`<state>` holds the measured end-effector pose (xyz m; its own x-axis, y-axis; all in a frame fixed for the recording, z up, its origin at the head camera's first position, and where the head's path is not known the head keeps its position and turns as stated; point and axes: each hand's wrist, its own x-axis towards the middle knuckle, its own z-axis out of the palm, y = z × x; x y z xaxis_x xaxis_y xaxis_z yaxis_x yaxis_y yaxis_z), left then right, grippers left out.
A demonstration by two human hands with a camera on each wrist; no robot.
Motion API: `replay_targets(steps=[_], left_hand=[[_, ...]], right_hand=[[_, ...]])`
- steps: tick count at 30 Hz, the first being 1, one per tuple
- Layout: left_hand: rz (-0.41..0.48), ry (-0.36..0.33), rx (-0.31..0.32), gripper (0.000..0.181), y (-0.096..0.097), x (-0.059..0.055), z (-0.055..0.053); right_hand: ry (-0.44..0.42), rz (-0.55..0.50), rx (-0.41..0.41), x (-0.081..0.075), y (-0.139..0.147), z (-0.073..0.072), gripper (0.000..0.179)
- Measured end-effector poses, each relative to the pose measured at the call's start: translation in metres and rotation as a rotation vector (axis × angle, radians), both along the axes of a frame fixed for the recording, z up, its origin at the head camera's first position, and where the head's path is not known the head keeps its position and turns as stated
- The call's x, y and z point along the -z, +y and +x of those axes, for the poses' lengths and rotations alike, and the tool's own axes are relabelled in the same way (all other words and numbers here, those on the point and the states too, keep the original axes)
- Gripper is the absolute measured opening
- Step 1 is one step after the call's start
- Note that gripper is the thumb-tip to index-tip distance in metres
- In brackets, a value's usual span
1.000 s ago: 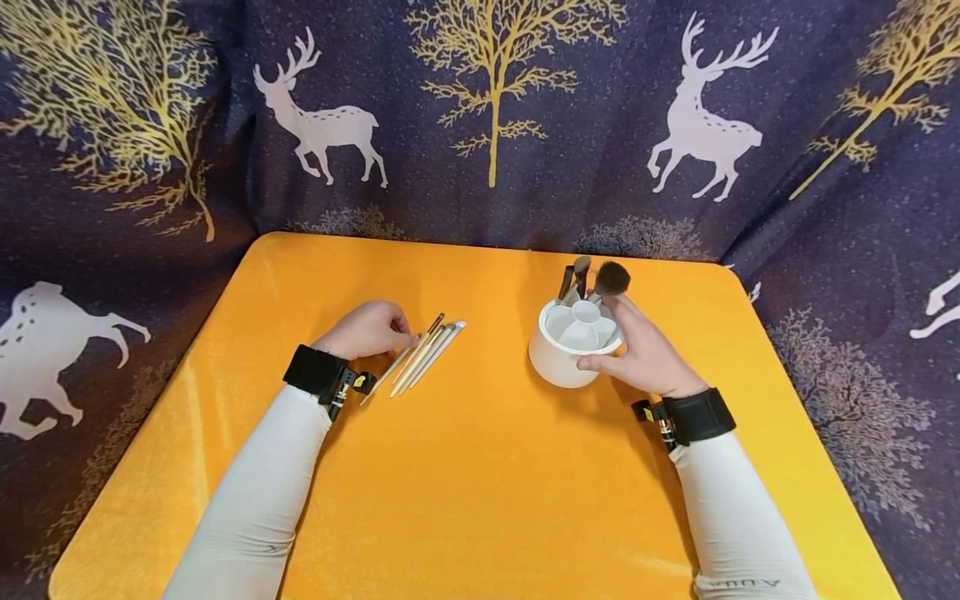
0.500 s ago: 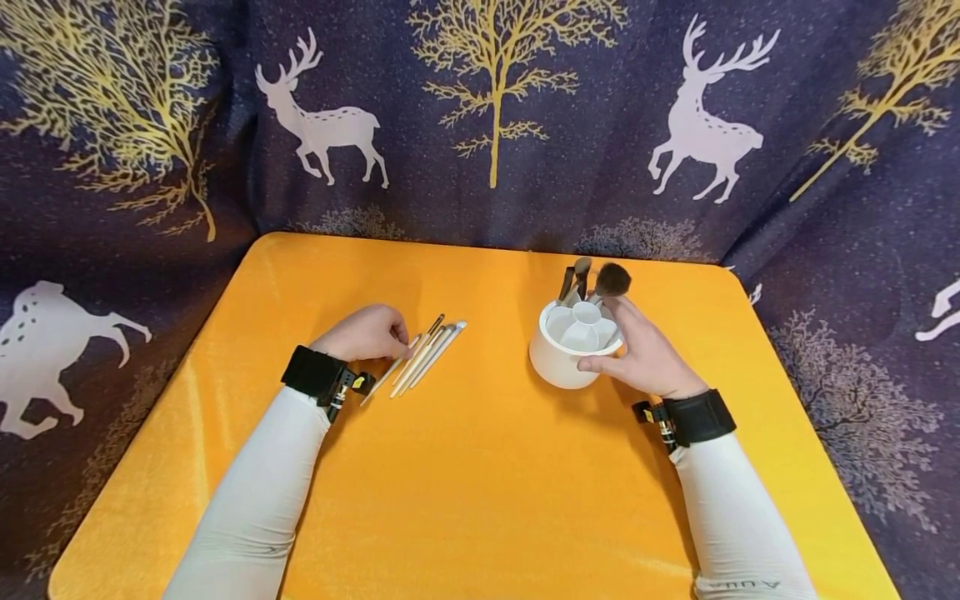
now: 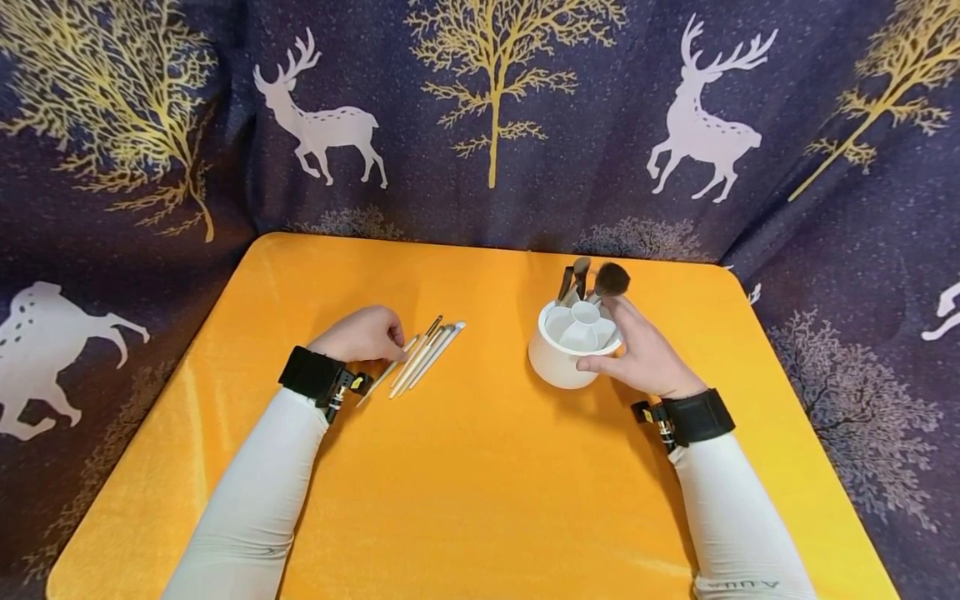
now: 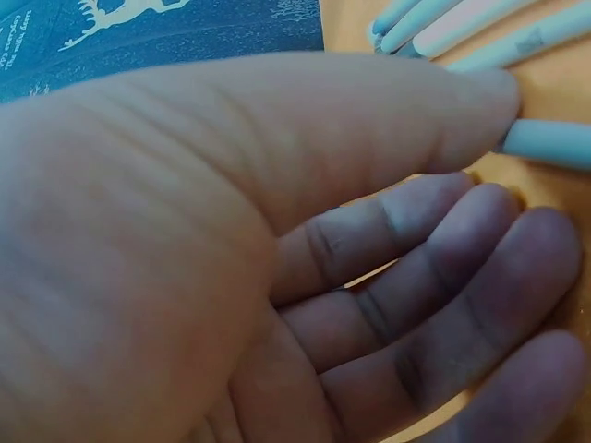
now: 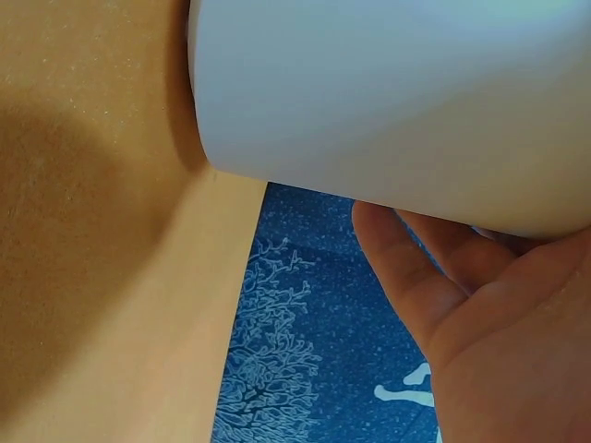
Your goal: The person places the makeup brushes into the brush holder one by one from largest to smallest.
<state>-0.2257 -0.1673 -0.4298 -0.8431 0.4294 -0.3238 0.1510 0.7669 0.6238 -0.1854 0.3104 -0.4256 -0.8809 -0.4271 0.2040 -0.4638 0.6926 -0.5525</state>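
Observation:
On the left side of the table lie several slim makeup brushes (image 3: 429, 365) with pale handles, side by side at a slant. My left hand (image 3: 366, 333) pinches the leftmost makeup brush (image 4: 549, 144) between thumb and curled fingers, close to its bristle end; the thumb hides that end in the left wrist view. To the right stands a round white brush holder (image 3: 564, 363) with petal-shaped compartments. My right hand (image 3: 637, 350) grips its right side, thumb at the front and fingers round the back. Dark-bristled brushes, including a large fluffy brush (image 3: 612, 279), stand upright in it.
Orange cloth covers the table (image 3: 480, 467), whose far edge meets a dark blue curtain (image 3: 450, 208) printed with deer and trees. Black straps with small cameras sit on both wrists.
My left fingers have shifted slightly down and left along the leftmost brush, and its lower end has slid a little to the left. The right hand and the holder have stayed put.

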Motion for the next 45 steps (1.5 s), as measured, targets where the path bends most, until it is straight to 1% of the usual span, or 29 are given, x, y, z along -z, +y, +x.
replay_targets(steps=[6, 10, 12, 15, 19, 23, 26, 32, 36, 39, 45], left_hand=[[-0.029, -0.045, -0.011, 0.019, 0.0, -0.003, 0.002], [-0.038, -0.05, -0.004, 0.018, 0.002, -0.006, 0.005], [-0.041, -0.046, 0.003, 0.017, 0.003, -0.007, 0.006], [-0.052, -0.02, 0.016, 0.019, 0.004, -0.009, 0.007], [-0.059, 0.015, 0.032, 0.028, 0.005, -0.01, 0.007], [-0.038, 0.016, 0.045, 0.035, 0.004, -0.01, 0.006], [-0.026, 0.006, 0.046, 0.036, 0.003, -0.009, 0.005], [-0.017, 0.007, 0.041, 0.031, 0.001, -0.005, 0.004], [-0.016, 0.025, 0.025, 0.024, 0.0, -0.004, 0.003], [-0.007, 0.056, 0.013, 0.018, 0.001, -0.006, 0.003], [0.039, 0.117, 0.004, 0.007, 0.008, -0.012, 0.001]], right_hand=[[0.001, 0.0, 0.004, 0.0, 0.0, 0.0, 0.111], [0.006, -0.002, -0.001, 0.0, 0.0, -0.001, 0.111], [0.009, 0.0, -0.003, -0.001, 0.0, -0.002, 0.111], [0.011, 0.004, -0.004, -0.002, 0.0, -0.002, 0.112], [0.014, -0.001, -0.007, -0.002, 0.0, -0.002, 0.111], [0.012, -0.008, -0.007, -0.002, 0.0, -0.003, 0.111], [0.007, -0.008, -0.005, -0.001, 0.0, -0.003, 0.112], [0.007, -0.016, -0.005, 0.0, -0.001, -0.002, 0.11], [0.009, -0.016, -0.009, 0.0, -0.002, -0.002, 0.11], [0.007, -0.014, -0.01, 0.0, -0.002, -0.002, 0.11], [-0.002, -0.013, 0.004, 0.002, 0.001, -0.001, 0.111]])
